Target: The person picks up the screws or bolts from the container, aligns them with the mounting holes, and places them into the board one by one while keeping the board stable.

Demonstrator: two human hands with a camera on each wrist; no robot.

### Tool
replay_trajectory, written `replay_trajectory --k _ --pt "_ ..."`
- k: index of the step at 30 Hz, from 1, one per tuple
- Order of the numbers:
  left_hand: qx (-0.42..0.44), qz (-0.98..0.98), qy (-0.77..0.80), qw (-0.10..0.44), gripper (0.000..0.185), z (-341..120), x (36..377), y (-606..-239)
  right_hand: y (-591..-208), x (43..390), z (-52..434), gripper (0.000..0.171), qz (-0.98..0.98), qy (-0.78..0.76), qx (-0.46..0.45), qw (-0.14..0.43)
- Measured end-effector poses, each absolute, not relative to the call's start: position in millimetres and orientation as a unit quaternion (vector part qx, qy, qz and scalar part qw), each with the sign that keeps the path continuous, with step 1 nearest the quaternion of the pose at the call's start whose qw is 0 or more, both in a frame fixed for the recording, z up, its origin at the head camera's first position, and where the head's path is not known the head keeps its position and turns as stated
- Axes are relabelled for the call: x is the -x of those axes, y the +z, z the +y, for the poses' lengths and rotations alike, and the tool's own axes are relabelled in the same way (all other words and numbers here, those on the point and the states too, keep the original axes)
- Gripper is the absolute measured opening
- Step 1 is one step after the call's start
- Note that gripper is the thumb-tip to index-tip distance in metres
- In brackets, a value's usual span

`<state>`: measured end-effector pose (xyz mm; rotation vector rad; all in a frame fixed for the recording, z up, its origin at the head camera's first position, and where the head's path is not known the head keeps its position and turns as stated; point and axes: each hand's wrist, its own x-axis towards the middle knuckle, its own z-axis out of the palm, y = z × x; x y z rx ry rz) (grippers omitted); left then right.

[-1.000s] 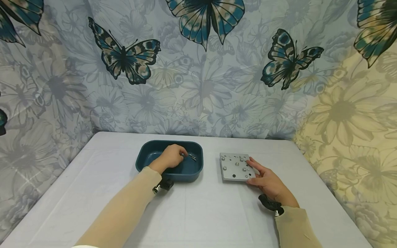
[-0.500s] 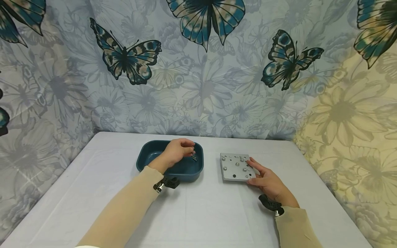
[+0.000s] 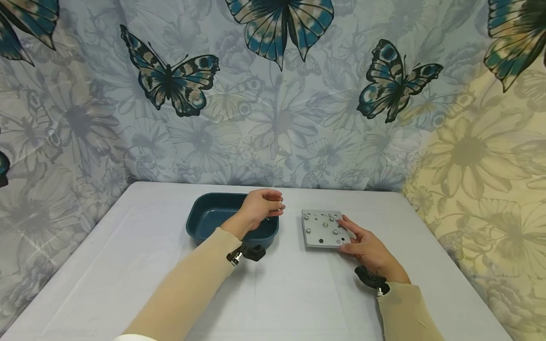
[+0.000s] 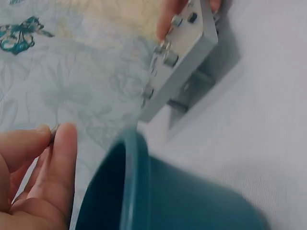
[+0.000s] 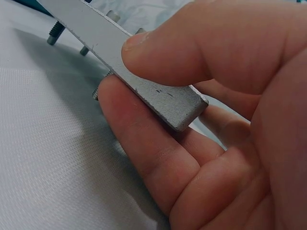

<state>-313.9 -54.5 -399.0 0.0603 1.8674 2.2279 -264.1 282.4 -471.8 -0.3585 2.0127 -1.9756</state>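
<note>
Pale woven tablecloth [image 3: 298, 293], butterfly-and-flower printed fabric [image 3: 273, 94] hung behind; two hands at work on small metal parts.

Left hand [image 3: 260, 208] hovers over the right rim of a dark teal, round-cornered plastic tub [image 3: 204, 220], thumb and fingertips pinched narrow on a tiny metal piece [image 4: 53, 129], too small to identify. Right hand [image 3: 362, 246] grips the near right corner of a flat square matte-grey metal plate [image 3: 322, 229], thumb on top, fingers beneath; plate sits just right of the tub, drilled with holes, several shiny screws [image 3: 325, 225] seated in it. No legible writing anywhere.
</note>
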Motion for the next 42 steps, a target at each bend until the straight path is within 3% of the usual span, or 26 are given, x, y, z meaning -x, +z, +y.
replay_trajectory --k 12,20,42 --pt "-0.051 0.693 0.711 0.109 0.011 -9.8 310.9 -400.6 -472.4 264.0 281.0 0.092 0.695 -0.694 0.118 0.148" --pt "-0.110 0.845 0.521 0.057 0.015 16.8 307.8 -403.5 -470.7 262.8 280.2 0.093 0.698 -0.693 0.106 0.150" --pt "-0.154 0.911 0.377 -0.057 0.009 53.8 316.8 -428.6 -470.7 263.9 282.6 0.091 0.693 -0.694 0.117 0.155"
